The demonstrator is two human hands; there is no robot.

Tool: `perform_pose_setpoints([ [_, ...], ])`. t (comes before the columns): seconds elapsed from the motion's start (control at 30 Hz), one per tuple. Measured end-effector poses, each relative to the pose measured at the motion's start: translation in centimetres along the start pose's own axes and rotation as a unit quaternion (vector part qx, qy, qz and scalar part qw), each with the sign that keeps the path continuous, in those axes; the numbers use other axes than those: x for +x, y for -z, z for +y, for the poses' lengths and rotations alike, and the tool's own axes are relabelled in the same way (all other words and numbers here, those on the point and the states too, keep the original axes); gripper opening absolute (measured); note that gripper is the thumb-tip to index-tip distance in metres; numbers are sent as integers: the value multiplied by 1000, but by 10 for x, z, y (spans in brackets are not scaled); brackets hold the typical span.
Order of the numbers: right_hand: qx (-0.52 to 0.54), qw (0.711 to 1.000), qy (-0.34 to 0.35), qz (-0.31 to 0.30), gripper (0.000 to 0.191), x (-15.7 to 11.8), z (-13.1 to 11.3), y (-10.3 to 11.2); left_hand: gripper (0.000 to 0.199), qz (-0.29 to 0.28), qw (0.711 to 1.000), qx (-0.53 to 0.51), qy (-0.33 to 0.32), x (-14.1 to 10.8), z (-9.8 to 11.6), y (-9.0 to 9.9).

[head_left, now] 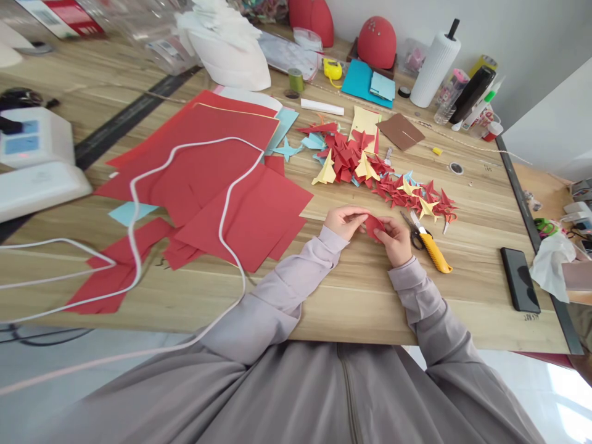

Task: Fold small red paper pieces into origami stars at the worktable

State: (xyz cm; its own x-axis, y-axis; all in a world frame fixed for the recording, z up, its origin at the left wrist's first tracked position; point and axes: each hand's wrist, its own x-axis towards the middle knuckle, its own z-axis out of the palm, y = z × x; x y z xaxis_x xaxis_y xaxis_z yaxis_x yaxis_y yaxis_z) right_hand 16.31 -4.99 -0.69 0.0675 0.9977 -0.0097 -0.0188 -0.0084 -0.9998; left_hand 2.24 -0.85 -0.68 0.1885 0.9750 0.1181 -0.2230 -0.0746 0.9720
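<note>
Red origami paper is held at mid-table, pinched by the left hand and right hand. Loose red sheets lie at 9 o'clock, folded paper cranes at 12 o'clock, and black-handled scissors and a yellow utility knife just beside the right hand at 3 o'clock.

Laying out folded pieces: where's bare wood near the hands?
Bare wood lies between the yellow utility knife and the black phone. Just above the left hand, folded red and yellow paper figures crowd the table.
</note>
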Motion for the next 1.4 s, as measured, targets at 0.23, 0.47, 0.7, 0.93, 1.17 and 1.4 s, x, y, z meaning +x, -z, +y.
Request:
perform_pose_setpoints([
  [0.23, -16, 999, 30, -10, 32, -3, -4, -1, 26, 7, 999, -22, 36, 1, 0, 0],
  [0.47, -21, 999, 27, -3, 33, -2, -3, -1, 31, 15, 993, -82, 80, 1, 0, 0],
  [0.7, -4, 1000, 17, 18, 34, -1, 3, 1, 40, 8, 991, -102, 81, 1, 1, -2],
  [0.93, -13, 1000, 15, 17, 33, -2, 2, 0, 33, 16, 998, -48, 47, -3, 1, -8],
  [1.17, -31, 999, 18, -6, 33, -1, 2, -1, 28, 42, 999, -19, 18, -1, -1, -3],
  [1.4, -19, 1000, 11, -7, 36, 0, 3, 0, 32, 16, 998, -48, 44, 0, 0, 0],
])
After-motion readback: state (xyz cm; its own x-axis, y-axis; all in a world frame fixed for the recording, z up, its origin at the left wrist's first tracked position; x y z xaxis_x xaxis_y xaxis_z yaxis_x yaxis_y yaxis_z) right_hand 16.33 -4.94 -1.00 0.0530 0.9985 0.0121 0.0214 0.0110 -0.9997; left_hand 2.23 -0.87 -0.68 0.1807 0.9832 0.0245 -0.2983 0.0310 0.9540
